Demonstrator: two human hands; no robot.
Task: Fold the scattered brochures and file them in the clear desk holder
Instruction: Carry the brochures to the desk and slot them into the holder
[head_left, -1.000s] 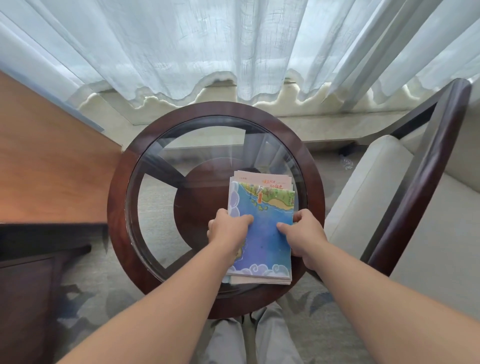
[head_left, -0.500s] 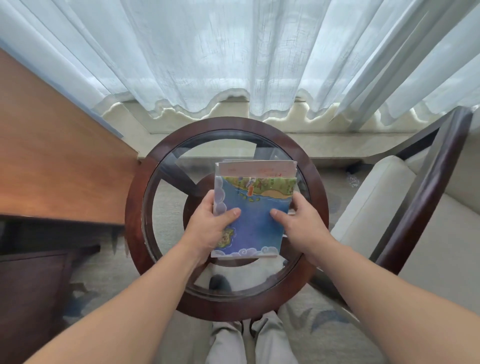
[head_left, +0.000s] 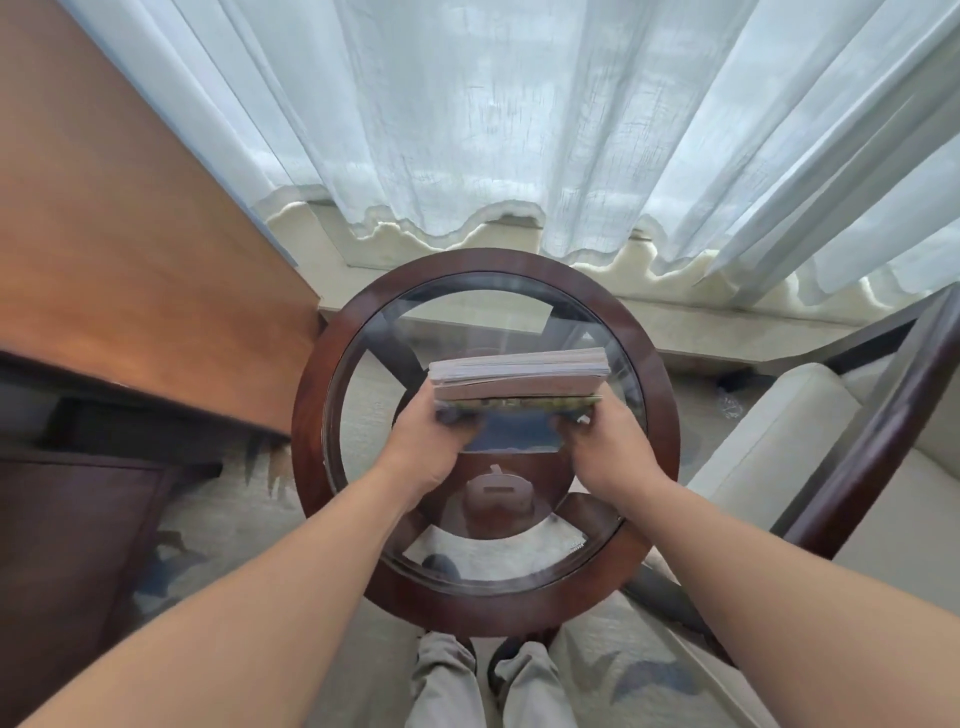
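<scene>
Brochures, gathered in 1 stack, stand nearly on edge between 2 bare hands over the middle of a round glass table. The left hand grips the stack's left side and the right hand its right, fingers curled round the lower half. The blue cover faces the person, and the sheets' top edges show as pale, slightly uneven layers. Whether the lower edge rests on the glass or hangs just above it cannot be told.

A sheer curtain hangs behind, with a wooden desk to the left and a cushioned chair to the right. No clear holder can be made out in view.

Folding looks finished for this bundle, and the step in hand appears to be squaring it up and carrying it for filing. The next move would call for finding the holder, keeping both grips firm so no sheet slides out, and lowering the stack edge-first into the slot.
</scene>
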